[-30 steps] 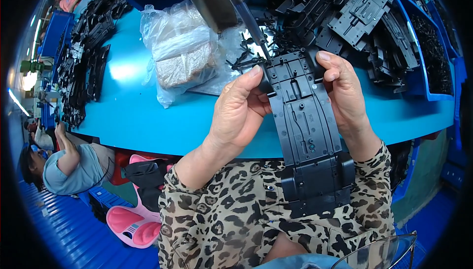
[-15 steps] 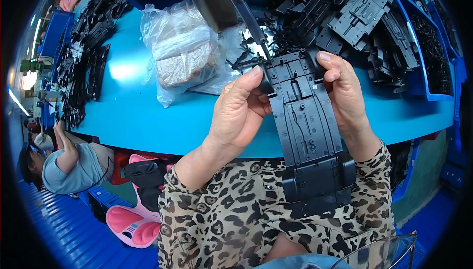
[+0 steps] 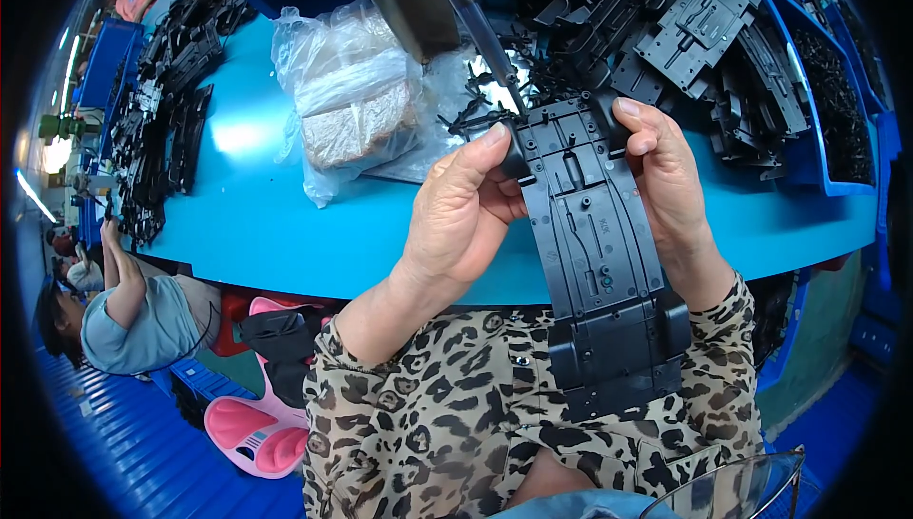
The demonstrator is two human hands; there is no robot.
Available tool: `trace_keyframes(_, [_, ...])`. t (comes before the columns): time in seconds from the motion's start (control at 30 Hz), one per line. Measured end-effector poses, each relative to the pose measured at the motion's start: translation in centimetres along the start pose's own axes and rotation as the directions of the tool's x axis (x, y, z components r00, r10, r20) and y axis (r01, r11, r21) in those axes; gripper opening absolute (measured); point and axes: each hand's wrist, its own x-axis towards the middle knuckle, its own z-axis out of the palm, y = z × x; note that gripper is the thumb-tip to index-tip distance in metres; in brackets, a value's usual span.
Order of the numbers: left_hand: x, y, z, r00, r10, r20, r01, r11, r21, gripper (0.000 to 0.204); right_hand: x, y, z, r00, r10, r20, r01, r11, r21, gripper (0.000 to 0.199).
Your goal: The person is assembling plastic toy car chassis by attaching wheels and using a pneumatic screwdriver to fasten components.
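Between my hands I hold a long black plastic chassis plate (image 3: 590, 234) with ribs, screw holes and curved side guards. My left hand (image 3: 463, 205) grips its far left corner, thumb on top and fingers underneath. On the far right corner my right hand (image 3: 659, 172) is closed the same way. The plate's near end hangs toward my body. A screwdriver-like tool (image 3: 485, 34) with a thin shaft comes down from above, its tip at the plate's far left edge; whether it touches cannot be made out.
A plastic-wrapped block (image 3: 357, 110) lies left of the tool, with small black parts (image 3: 480, 115) beside it. Black plates (image 3: 699, 25) pile up at the right, next to a blue bin (image 3: 818, 139). More black parts (image 3: 162, 129) line the left. A co-worker (image 3: 143, 319) sits beyond a pink chair (image 3: 257, 433).
The plate has tilted slightly, its near end shifting a little to the right. My grip is the same. At the left, the co-worker's arm has moved a little.
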Motion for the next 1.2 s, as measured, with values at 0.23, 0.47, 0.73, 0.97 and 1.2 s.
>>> trace_keyframes(0.23, [-0.02,0.04,-0.08,0.999,0.011,0.032,-0.013,0.998,0.054,0.031,-0.12,-0.04,0.15,0.999,0.006,-0.035,-0.006,1.000,-0.008,0.016])
trace_keyframes(0.47, [-0.01,-0.09,-0.13,0.999,0.018,0.044,-0.021,0.997,0.073,0.031,-0.24,0.06,-0.09,0.999,-0.004,-0.037,0.004,1.000,-0.020,0.016])
trace_keyframes(0.73, [0.05,-0.12,0.02,0.999,0.014,0.038,-0.016,0.999,0.043,0.029,-0.17,-0.14,-0.20,1.000,-0.005,0.006,0.005,1.000,-0.004,0.016])
trace_keyframes(0.97, [0.06,-0.12,0.11,1.000,0.013,0.021,-0.014,1.000,0.027,0.029,-0.23,-0.14,-0.23,0.999,-0.009,0.049,0.006,0.999,0.046,0.017])
trace_keyframes(1.2, [0.06,0.03,0.18,0.999,0.011,0.042,-0.013,0.999,0.051,0.030,-0.41,-0.21,-0.18,1.000,0.006,0.010,-0.006,0.998,0.056,0.016])
